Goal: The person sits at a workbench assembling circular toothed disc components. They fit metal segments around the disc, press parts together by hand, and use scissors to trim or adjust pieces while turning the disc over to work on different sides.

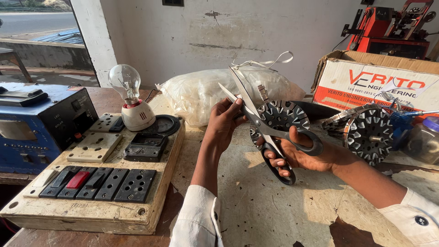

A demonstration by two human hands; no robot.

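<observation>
My left hand holds a round slotted metal motor core upright above the table, fingers on its left edge. My right hand grips black-handled scissors, thumb and fingers through the loops. The scissor blades are spread apart and point up-left across the core, near a thin white tape strip that rises from the top of the core.
A wooden switchboard with sockets and a clear bulb lies at left, beside a blue metal box. A plastic bag sits behind. A second core, a cardboard box and a jar stand at right.
</observation>
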